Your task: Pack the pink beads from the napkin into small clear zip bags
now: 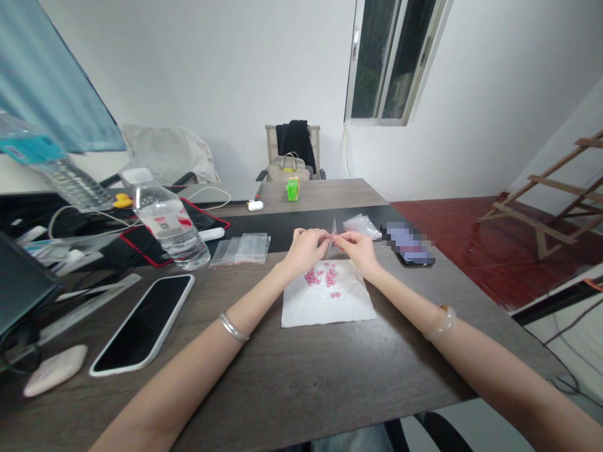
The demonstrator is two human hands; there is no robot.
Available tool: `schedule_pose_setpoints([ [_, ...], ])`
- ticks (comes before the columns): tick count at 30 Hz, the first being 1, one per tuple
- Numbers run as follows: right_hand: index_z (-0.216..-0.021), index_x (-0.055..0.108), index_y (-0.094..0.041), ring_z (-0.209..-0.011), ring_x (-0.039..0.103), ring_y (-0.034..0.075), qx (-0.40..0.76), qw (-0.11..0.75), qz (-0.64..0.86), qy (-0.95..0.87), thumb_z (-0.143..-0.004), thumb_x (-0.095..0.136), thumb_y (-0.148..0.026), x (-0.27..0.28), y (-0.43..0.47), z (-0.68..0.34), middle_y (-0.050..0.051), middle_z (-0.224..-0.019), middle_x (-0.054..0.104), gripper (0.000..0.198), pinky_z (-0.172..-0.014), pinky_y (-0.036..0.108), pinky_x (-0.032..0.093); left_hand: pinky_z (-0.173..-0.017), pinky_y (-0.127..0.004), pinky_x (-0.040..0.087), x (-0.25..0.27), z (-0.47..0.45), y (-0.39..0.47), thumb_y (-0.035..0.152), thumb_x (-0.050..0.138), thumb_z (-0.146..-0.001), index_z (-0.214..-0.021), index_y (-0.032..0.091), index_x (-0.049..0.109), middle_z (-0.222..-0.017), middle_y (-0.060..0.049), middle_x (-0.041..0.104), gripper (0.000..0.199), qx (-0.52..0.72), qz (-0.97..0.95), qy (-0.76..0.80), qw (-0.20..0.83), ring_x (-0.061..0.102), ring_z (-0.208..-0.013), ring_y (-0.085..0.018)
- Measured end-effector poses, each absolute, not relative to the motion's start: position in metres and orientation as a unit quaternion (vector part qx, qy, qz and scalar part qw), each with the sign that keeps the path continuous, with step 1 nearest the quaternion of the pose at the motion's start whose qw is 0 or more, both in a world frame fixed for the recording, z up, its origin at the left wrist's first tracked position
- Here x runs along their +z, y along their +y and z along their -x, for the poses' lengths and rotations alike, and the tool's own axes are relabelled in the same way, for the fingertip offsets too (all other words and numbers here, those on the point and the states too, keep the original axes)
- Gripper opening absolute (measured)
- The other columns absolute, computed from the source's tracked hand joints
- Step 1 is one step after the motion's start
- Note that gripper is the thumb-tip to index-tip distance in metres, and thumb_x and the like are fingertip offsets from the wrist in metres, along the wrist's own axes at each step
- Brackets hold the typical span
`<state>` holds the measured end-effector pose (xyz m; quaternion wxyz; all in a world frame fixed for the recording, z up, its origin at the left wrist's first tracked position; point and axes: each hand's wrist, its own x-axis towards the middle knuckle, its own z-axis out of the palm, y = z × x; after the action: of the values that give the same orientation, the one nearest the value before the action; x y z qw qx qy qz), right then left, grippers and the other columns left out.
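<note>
- Square white paper sheet (pixel 325 312): loose, round pink pieces (pixel 330 275) lie on it; a careless brush could scatter them.
- Near its far edge, left hand (pixel 306 247) and right hand (pixel 358 248) pinch a clear plastic bag (pixel 334 226); a slack pinch could drop it.

Pcs (pixel 330 275) are pink, sheet (pixel 325 311) wht, tabletop (pixel 301 370) gry-brn w/ woodgrain.

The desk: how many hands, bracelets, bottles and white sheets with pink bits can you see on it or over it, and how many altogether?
Hands: 2 (left hand, right hand)
Bracelets: 2 (silvery bracelet, pale bracelet)
Bottles: 2 (blue-labelled bottle, red-and-white-labelled bottle)
White sheet with pink bits: 1
Total: 7
</note>
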<state>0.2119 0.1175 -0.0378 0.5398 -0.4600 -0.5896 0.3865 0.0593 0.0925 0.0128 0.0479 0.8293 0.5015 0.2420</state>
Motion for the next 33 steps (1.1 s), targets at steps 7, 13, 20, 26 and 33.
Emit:
schedule_pose_setpoints([
  [7, -0.074, 0.066, -0.015, -0.068, 0.062, 0.017, 0.411, 0.533, 0.433, -0.599, -0.068, 0.066, -0.048, -0.032, 0.111, -0.21, 0.006, -0.072, 0.068, 0.034, -0.062, 0.028, 0.05, -0.09, -0.039, 0.031, 0.015, -0.059, 0.091, 0.022, 0.042, -0.089, -0.087, 0.017, 0.062, -0.088, -0.005, 0.07, 0.02, 0.248, -0.823, 0.512, 0.013, 0.062, -0.085, -0.021],
  [13, -0.069, 0.059, -0.017, -0.064, 0.059, 0.015, 0.378, 0.525, 0.437, -0.625, -0.072, 0.06, -0.042, -0.033, 0.11, -0.208, 0.003, -0.066, 0.064, 0.025, -0.06, 0.026, 0.048, -0.09, -0.037, 0.031, 0.013, -0.057, 0.095, 0.019, 0.034, -0.093, -0.093, 0.017, 0.053, -0.094, -0.006, 0.067, 0.019, 0.257, -0.819, 0.512, -0.014, 0.061, -0.088, -0.02],
  [20, -0.064, 0.053, -0.018, -0.065, 0.059, 0.016, 0.356, 0.547, 0.456, -0.605, -0.07, 0.053, -0.031, -0.031, 0.107, -0.208, 0.003, -0.065, 0.063, 0.014, -0.061, 0.027, 0.047, -0.099, -0.037, 0.026, 0.016, -0.053, 0.093, 0.014, 0.037, -0.092, -0.102, 0.016, 0.049, -0.087, -0.004, 0.069, 0.016, 0.257, -0.834, 0.486, -0.044, 0.062, -0.084, -0.018],
  [26, -0.06, 0.051, -0.02, -0.058, 0.056, 0.015, 0.348, 0.58, 0.434, -0.595, -0.069, 0.052, -0.027, -0.027, 0.1, -0.204, -0.001, -0.058, 0.059, 0.012, -0.055, 0.026, 0.044, -0.096, -0.039, 0.029, 0.014, -0.056, 0.09, 0.007, 0.039, -0.087, -0.097, 0.017, 0.06, -0.096, -0.007, 0.066, 0.025, 0.216, -0.869, 0.437, -0.082, 0.06, -0.092, -0.02],
  [33, -0.055, 0.051, -0.02, -0.053, 0.049, 0.012, 0.344, 0.58, 0.419, -0.608, -0.069, 0.057, -0.027, -0.022, 0.088, -0.198, -0.003, -0.054, 0.053, 0.017, -0.053, 0.025, 0.041, -0.088, -0.039, 0.033, 0.015, -0.054, 0.09, 0.015, 0.047, -0.09, -0.099, 0.019, 0.068, -0.1, -0.007, 0.068, 0.023, 0.248, -0.842, 0.473, -0.074, 0.061, -0.093, -0.022],
])
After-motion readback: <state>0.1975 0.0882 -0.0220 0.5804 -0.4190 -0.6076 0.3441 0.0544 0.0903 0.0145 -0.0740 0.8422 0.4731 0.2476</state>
